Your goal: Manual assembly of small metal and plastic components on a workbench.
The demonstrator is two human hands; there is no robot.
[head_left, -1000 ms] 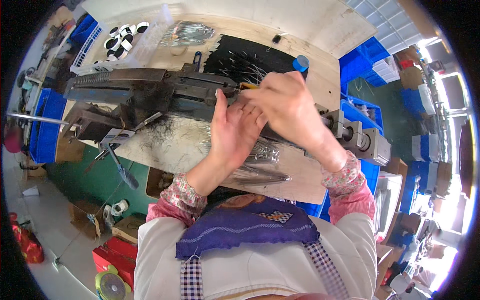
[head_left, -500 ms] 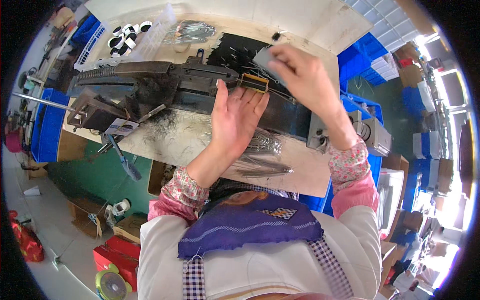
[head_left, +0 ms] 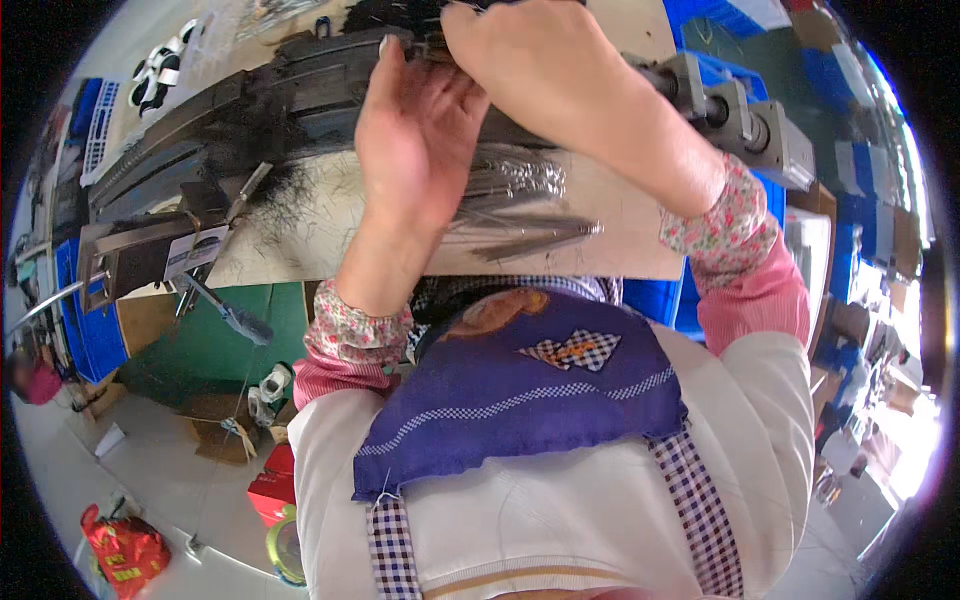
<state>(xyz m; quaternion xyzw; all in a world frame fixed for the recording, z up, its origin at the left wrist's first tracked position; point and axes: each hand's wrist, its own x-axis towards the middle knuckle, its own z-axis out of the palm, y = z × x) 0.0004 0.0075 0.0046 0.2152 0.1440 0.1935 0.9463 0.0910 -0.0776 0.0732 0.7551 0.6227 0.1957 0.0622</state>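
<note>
My left hand [head_left: 415, 140] lies palm up at the working end of a long dark metal machine [head_left: 310, 85]. Its thumb stands apart and its fingers stretch out, their tips partly hidden beneath the other hand. Bent over those fingertips is my right hand [head_left: 545, 70], fingers drawn together; whatever they grip is hidden behind the hand. Below the hands, bundles of thin metal wires [head_left: 520, 180] rest on the pale bench [head_left: 330, 235]. Fine black bristles [head_left: 285, 200] are scattered beside the machine.
A clear crate with black and white rolls [head_left: 160, 75] stands at the far left. A metal bracket with a rod [head_left: 130, 255] juts from the bench's left end, a brush [head_left: 240, 320] hanging below it. Metal fixtures [head_left: 740, 115] stand at right, near blue bins [head_left: 700, 290].
The view has tipped down, so the bench sits higher in the picture. My right hand has come left and down over my left fingers; the grey block it held no longer shows.
</note>
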